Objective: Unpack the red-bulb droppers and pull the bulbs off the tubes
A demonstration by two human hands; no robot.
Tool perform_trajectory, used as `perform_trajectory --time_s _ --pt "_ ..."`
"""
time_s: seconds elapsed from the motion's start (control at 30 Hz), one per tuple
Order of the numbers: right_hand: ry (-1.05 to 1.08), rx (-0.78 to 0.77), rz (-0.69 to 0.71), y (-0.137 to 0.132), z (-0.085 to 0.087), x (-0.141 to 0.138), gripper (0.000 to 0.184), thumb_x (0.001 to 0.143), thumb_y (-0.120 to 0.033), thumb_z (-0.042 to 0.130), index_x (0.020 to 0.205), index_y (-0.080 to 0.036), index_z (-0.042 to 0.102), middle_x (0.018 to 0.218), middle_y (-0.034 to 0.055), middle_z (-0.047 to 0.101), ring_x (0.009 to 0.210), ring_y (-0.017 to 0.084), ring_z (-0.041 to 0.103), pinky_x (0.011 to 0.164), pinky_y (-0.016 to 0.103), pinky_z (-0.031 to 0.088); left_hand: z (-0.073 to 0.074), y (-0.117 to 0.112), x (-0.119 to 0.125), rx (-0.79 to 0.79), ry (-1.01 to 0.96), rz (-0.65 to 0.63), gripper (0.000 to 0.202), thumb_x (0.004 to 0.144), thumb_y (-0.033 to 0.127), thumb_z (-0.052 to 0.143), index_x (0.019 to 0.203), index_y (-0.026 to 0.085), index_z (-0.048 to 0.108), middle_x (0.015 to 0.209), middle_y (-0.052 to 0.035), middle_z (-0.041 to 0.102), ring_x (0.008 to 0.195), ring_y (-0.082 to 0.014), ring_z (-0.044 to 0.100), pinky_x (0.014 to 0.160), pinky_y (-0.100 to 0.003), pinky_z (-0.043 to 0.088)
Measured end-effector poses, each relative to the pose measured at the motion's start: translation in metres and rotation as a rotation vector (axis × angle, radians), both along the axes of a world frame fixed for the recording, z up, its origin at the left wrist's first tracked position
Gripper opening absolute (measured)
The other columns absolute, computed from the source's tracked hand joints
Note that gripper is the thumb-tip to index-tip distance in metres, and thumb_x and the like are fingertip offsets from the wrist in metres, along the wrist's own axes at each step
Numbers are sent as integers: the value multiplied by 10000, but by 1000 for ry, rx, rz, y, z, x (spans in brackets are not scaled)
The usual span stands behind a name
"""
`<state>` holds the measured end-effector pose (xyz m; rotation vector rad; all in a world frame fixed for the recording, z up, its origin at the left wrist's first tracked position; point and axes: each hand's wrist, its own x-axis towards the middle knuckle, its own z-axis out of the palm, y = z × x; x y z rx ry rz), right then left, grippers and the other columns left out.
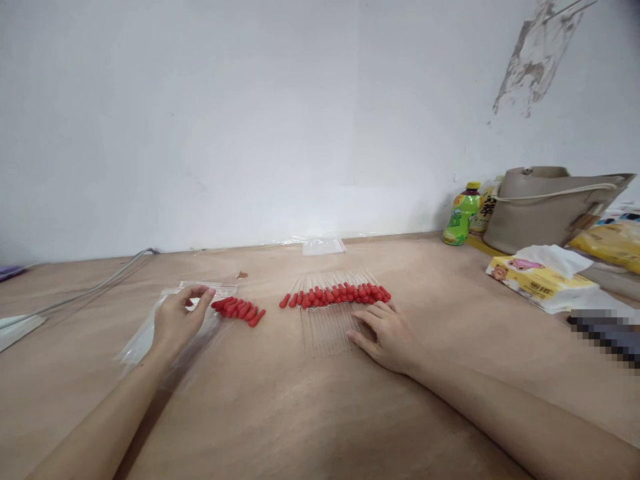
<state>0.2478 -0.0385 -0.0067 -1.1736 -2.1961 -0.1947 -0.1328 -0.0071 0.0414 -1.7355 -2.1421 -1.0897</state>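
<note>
A row of clear glass droppers with red rubber bulbs (pixel 334 296) lies side by side at the middle of the wooden table (pixel 280 407). My right hand (pixel 387 335) rests flat on their glass stems, fingers stretched out. A smaller bunch of red-bulbed droppers (pixel 239 310) lies to the left, partly inside a clear plastic bag (pixel 145 337). My left hand (pixel 179 319) pinches the mouth of that bag with thumb and fingers curled.
A small zip bag (pixel 323 246) lies by the wall. At the right stand a green bottle (pixel 461 215), a beige handbag (pixel 547 207), a tissue pack (pixel 540 280) and a yellow packet (pixel 613 245). A grey cable (pixel 95 288) runs along the left.
</note>
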Motion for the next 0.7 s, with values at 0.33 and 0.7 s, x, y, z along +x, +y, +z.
perform_trajectory --time_s 0.33,0.7 --pt "111 17 42 3 -1 3 199 830 -323 499 932 -189 605 852 61 620 831 188 536 771 332 386 19 15 84 -312 341 -266 322 708 485 471 739 232 668 910 -61 635 1006 -269 512 857 -370 369" --pt "199 -19 18 8 -4 5 199 867 -255 425 909 -202 613 870 53 597 851 179 536 763 341 385 9 48 122 -576 324 -135 289 677 437 500 596 218 669 709 -88 669 850 -298 585 823 -429 350"
